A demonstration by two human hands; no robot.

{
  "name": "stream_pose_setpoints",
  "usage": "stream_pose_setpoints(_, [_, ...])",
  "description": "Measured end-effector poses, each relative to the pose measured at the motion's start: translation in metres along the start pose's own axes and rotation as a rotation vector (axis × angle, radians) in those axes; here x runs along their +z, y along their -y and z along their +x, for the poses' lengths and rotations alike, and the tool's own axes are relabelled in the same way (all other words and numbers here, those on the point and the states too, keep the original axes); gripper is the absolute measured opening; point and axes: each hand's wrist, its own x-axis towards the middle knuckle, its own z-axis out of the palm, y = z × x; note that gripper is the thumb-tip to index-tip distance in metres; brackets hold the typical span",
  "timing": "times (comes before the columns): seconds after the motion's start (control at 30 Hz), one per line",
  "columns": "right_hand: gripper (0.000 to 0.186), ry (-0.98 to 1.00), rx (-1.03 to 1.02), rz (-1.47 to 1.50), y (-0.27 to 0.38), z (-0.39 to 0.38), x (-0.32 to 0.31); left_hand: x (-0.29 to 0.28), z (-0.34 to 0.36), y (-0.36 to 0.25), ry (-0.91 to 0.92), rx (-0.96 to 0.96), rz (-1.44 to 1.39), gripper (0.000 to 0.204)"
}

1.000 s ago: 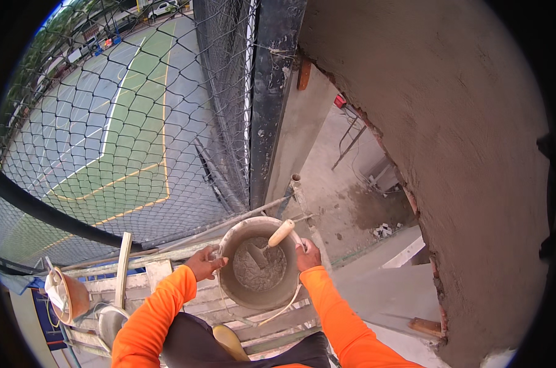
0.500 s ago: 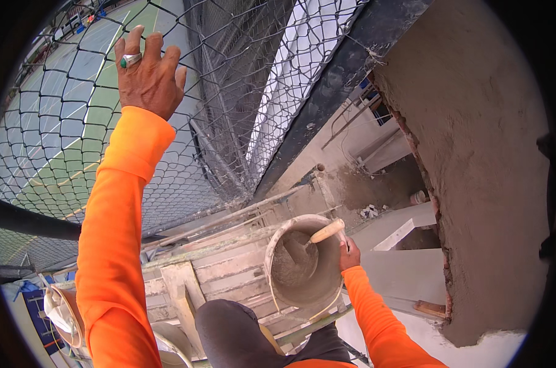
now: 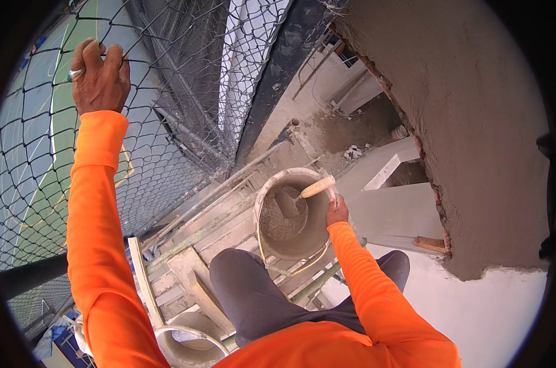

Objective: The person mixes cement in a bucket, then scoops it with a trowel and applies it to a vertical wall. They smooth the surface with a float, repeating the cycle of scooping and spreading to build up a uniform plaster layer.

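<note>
My left hand, with a ring on one finger, is raised at the upper left. Its fingers are hooked through the wire of the chain-link fence. Low in front of me, my right hand grips the rim of a mortar-stained bucket. Grey wet mortar lies in the bucket. A trowel rests inside, its blade in the mortar and its wooden handle leaning on the rim beside my right hand. The fingertips of this hand are partly hidden.
Scaffold planks lie beneath the bucket and my legs. Another bucket stands at the lower left. A freshly plastered wall with a rough broken edge rises on the right. Rubble lies on a lower level beyond the planks.
The view has shifted, and more of my legs and the second bucket show. My left hand's fingers are now bent into the fence wire. My right hand still holds the bucket's rim.
</note>
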Motion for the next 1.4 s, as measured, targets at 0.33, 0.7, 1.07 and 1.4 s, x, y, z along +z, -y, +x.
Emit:
stream_pose_setpoints(0.33, [0.045, 0.257, -0.858, -0.715, 0.095, -0.021, -0.026, -0.021, 0.002, -0.008, 0.186, 0.001, 0.103, 0.032])
stream_pose_setpoints(0.7, [0.036, 0.920, -0.921, -1.269, 0.126, -0.023, -0.062, -0.061, 0.015, -0.023, 0.355, -0.066, -0.131, 0.048])
stream_pose_setpoints(1.07, [0.023, 0.865, -0.702, -1.057, 0.163, -0.050, -0.067, -0.043, 0.011, -0.016, 0.332, -0.034, -0.042, 0.054])
stream_pose_setpoints(1.4, [0.023, 1.004, -0.776, -1.088, 0.137, -0.035, -0.056, -0.101, 0.030, -0.027, 0.616, 0.001, -0.146, 0.071])
